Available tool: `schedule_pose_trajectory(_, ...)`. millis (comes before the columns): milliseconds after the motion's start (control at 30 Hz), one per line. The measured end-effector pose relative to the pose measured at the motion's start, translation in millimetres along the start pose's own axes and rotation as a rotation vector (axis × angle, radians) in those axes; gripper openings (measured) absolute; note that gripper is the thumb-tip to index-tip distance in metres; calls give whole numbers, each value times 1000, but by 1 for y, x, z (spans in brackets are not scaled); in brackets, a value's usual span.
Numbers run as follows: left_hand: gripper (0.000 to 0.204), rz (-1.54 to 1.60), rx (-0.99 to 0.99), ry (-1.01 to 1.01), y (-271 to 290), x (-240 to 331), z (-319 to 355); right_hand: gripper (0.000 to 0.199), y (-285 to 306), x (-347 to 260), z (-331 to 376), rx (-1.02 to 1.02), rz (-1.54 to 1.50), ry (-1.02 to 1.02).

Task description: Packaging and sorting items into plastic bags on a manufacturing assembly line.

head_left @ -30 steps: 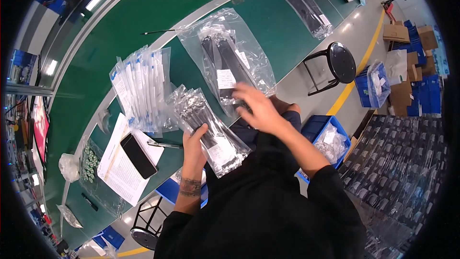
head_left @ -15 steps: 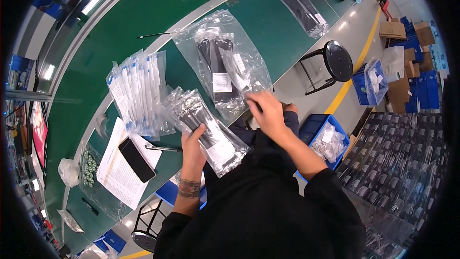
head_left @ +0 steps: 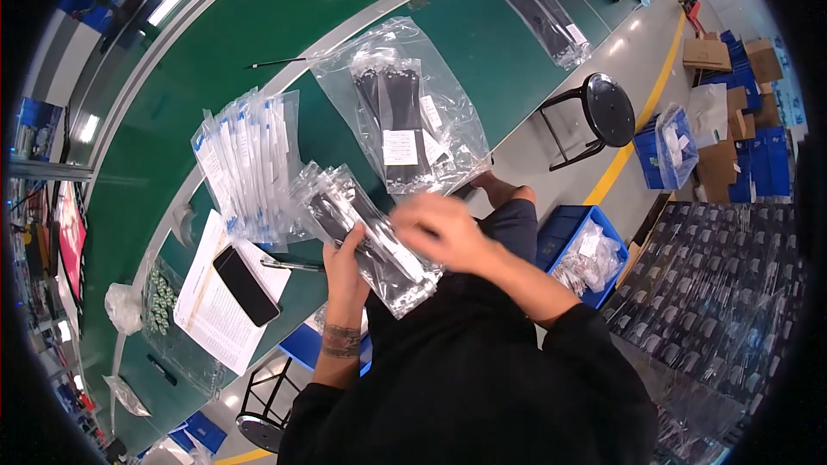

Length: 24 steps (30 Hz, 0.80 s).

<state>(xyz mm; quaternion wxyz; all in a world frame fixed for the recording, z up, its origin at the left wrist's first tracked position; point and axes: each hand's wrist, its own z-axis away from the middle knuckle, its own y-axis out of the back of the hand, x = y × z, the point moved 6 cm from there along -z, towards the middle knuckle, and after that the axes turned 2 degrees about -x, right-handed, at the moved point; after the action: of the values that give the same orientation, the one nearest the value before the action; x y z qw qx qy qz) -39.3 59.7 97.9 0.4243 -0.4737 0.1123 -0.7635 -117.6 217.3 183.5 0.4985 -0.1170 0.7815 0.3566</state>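
My left hand (head_left: 345,272) is closed round a stack of narrow clear plastic bags (head_left: 401,280) with dark strip-like contents, held tilted over my lap. My right hand (head_left: 444,228) is beside the upper right edge of these bags, its fingers smeared by motion; whether it grips one cannot be made out. Beyond the hands, a large clear bag (head_left: 452,95) lies spread on the green table, with packets of black strips (head_left: 403,108) and white labels in or on it. To the left is a fanned row of clear bags with white and blue contents (head_left: 250,164).
On the green table (head_left: 284,17) lie a phone (head_left: 246,287), printed sheets (head_left: 211,319), a pen (head_left: 293,265), a bag of small green parts (head_left: 161,301) and another black-strip packet (head_left: 543,17). A black stool (head_left: 608,110) and a blue bin (head_left: 594,250) stand right of the table.
My right hand has moved left and toward me, from the large bag's near edge to the held bags. The packet label in the large bag shows more fully. My left hand has hardly moved.
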Motion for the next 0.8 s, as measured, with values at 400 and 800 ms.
schedule_pose_trajectory(400,37,-2,32,-23,-2,5,2,52,15,32,1,-56,686,-41)
schedule_pose_trajectory(800,47,242,-135,71,-40,10,18,24,-30,-45,34,-11,402,370)
